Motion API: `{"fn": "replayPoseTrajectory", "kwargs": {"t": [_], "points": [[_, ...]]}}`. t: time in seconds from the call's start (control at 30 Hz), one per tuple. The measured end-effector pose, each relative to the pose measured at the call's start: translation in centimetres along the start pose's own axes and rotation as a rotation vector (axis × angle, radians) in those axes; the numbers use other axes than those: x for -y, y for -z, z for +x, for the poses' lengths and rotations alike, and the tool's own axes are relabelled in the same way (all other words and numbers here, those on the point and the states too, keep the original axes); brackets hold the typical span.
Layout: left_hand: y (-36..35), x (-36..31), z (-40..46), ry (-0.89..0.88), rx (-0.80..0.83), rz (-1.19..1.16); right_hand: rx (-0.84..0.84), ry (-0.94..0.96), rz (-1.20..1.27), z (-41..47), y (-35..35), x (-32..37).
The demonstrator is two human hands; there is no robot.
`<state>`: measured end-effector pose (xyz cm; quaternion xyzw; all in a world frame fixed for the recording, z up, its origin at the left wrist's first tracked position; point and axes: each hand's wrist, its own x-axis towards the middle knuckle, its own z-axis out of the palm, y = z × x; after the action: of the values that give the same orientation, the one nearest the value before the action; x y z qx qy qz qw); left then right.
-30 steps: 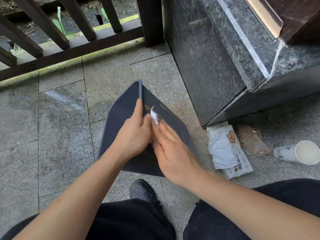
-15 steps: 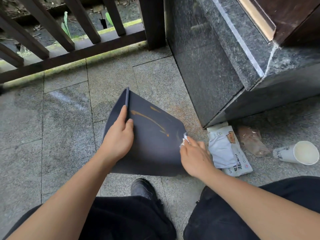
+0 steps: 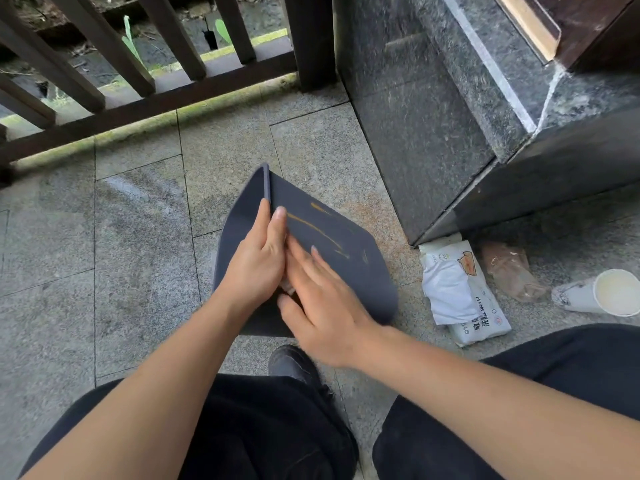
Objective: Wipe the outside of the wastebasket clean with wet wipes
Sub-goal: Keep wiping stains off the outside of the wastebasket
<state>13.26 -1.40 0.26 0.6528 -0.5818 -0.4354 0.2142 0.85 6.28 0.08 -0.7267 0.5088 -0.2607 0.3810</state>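
Observation:
A dark blue wastebasket [image 3: 360, 271] lies tipped on the stone floor, its side facing up with orange-brown streaks [image 3: 318, 226] across it. My left hand [image 3: 256, 261] grips its rim edge, thumb on the outer side. Pressed flat on the basket's side just right of the left hand is my right hand [image 3: 322, 303], fingers spread and blurred. A small bit of white wet wipe [image 3: 287, 287] peeks out under its palm. The rest of the wipe is hidden.
A pack of wet wipes [image 3: 464, 292] lies on the floor to the right, beside a crumpled brownish wrapper [image 3: 512, 271] and a tipped paper cup [image 3: 602, 292]. A dark granite block [image 3: 433, 116] rises at the right. A wooden railing [image 3: 156, 95] runs along the back.
My right hand slid with the wipe from the basket's right edge back left, up against my left hand. The left hand's grip on the rim held.

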Motion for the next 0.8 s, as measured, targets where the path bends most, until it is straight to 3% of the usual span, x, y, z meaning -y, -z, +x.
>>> {"fn": "replayPoseTrajectory", "kwargs": {"t": [0.13,0.23,0.33,0.47,0.57,0.7,0.8], "points": [[-0.1,-0.1,0.4,-0.014,-0.039,-0.016,0.015,0.046,-0.036,1.2,0.6,-2.4],[-0.4,0.0,0.1,-0.042,-0.027,0.097,-0.045,-0.034,-0.008,1.6,-0.1,-5.2],[-0.7,0.0,-0.2,-0.072,-0.049,0.176,-0.049,-0.276,-0.036,0.6,-0.4,-8.6],[0.0,0.0,0.1,-0.059,-0.054,0.196,0.066,-0.698,-0.055,-1.7,0.0,-12.9],[-0.1,0.0,0.0,-0.094,-0.027,0.233,0.077,-0.885,0.035,-2.6,0.3,-14.3],[0.4,0.3,0.0,-0.115,0.017,0.265,0.028,-0.813,0.110,-2.8,-0.2,-12.1],[0.8,0.8,0.1,-0.141,0.022,0.276,-0.037,-0.511,0.223,-1.7,-1.1,-7.5]]}}
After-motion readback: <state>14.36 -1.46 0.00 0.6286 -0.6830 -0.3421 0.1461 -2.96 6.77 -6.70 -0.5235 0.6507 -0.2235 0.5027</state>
